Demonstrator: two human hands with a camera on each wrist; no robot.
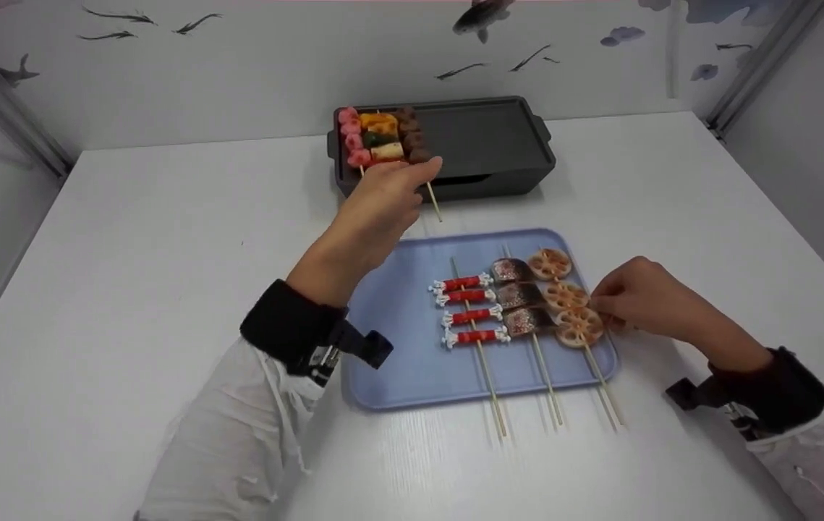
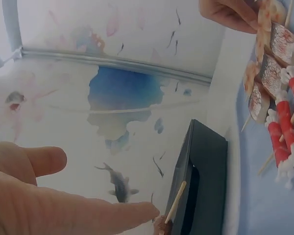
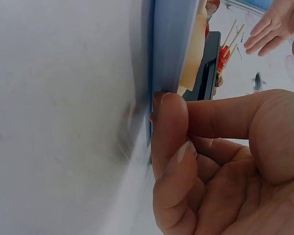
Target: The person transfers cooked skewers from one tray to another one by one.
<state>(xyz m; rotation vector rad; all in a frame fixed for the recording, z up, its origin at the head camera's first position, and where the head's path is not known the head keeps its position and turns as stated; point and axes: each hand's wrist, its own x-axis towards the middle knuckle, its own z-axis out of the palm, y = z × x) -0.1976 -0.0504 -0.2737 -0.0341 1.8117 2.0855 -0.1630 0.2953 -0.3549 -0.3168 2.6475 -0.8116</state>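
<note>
My left hand (image 1: 386,202) hovers over the near left edge of a dark grill (image 1: 491,137), thumb and straight fingers apart with nothing between them in the left wrist view. Under and beyond it, skewers of pink balls (image 1: 354,137), mixed vegetables (image 1: 384,150) and brown balls (image 1: 414,134) lie on the grill. My right hand (image 1: 643,297) pinches the right rim of a blue tray (image 1: 404,369), thumb and fingertips together there in the right wrist view. Beside that hand lies a lotus root skewer (image 1: 567,297).
Also on the tray are a fish-skin-topped skewer (image 1: 520,295) and a skewer of red pieces with white frilled ends (image 1: 471,316). Their sticks overhang the near rim. The white table (image 1: 166,289) meets patterned walls (image 1: 238,87) behind the grill and at the sides.
</note>
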